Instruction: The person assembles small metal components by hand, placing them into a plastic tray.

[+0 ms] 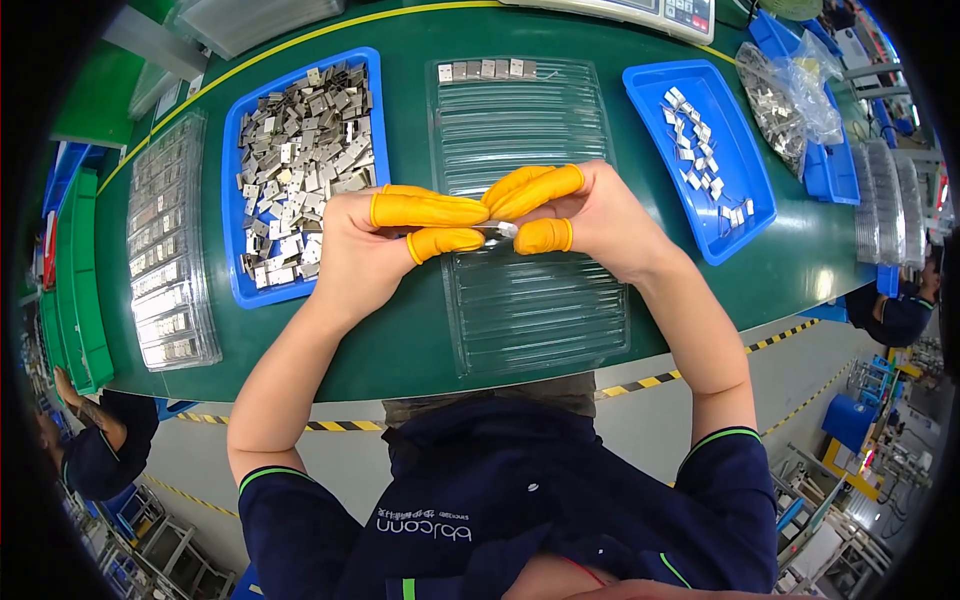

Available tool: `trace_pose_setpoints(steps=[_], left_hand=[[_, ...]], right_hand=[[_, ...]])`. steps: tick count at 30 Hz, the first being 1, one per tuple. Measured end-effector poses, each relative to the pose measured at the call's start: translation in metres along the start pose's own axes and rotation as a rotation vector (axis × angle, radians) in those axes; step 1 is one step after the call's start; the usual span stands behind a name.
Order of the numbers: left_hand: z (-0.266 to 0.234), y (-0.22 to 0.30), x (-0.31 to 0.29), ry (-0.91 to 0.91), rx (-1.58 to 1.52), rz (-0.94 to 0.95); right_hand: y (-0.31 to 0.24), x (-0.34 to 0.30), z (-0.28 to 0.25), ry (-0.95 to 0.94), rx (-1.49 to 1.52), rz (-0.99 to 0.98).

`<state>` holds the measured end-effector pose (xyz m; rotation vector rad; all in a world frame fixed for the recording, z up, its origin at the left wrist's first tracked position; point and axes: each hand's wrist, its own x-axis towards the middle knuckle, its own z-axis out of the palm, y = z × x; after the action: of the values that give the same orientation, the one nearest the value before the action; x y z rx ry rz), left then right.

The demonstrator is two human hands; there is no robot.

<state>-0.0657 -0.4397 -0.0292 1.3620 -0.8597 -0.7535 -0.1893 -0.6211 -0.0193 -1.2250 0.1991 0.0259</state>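
Observation:
Over the middle of a ridged clear plastic tray [540, 310], my two hands meet, with yellow finger covers on the thumbs and fingers. My left hand [375, 240] is closed, pinching a small grey metal connector shell [490, 236] between thumb and fingers. Right against it, my right hand [600, 220] pinches a small white connector piece [507, 230]. The two pieces touch or nearly touch; the fingertips hide most of both. A row of metal connectors [488, 69] lies in the tray's far slot.
To the left, a blue bin [232, 190] holds many loose metal shells, beside filled clear trays [170, 260]. At right, another blue bin [735, 215] contains small white pieces. A scale [660, 12] stands at the back; plastic bags [800, 95] lie far right.

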Motion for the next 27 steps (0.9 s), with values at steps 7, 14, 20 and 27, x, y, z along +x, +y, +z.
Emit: trace_pose_setpoints(steps=[7,14,20,27], left_hand=[[-0.002,0.002,0.002,-0.074,0.049,0.053],[-0.001,0.0,0.001,-0.064,0.123,0.079],[0.002,0.001,0.0,-0.026,0.1,0.094],[0.022,-0.001,-0.002,0.139,0.685,0.344]], right_hand=[[-0.001,0.0,-0.003,-0.031,-0.178,0.044],[-0.003,-0.001,0.006,0.051,-0.164,0.033],[0.001,0.0,0.008,0.072,-0.247,-0.072],[-0.01,0.011,-0.018,0.325,-0.573,-0.301]])
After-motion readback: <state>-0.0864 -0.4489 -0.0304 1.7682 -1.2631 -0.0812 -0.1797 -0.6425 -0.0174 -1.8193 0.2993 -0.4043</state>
